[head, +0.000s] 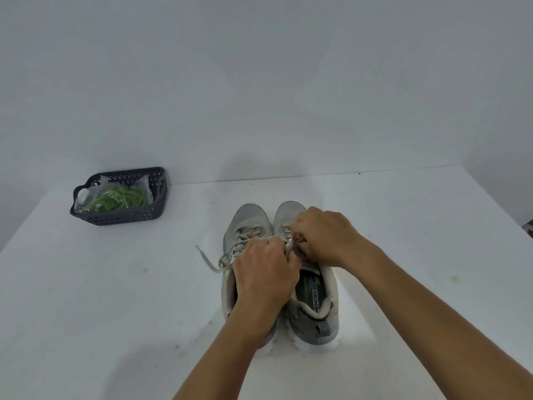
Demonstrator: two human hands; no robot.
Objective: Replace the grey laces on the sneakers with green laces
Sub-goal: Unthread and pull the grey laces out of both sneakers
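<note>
Pinching the grey lace (230, 256) on the right sneaker (313, 298), both hands, left (264, 277) and right (324, 235), are curling tight.

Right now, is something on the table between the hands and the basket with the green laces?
Nothing visible: only bare table lies between the left hand and the basket. The green laces are inside a clear bag there.

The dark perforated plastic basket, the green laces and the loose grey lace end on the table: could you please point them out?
Dark perforated plastic basket (121, 217): head view, front wall.
Green laces (127, 197): head view, coiled bundle inside the basket.
Loose grey lace end (206, 259): head view, strand lying on the table left of the sneakers.
</note>
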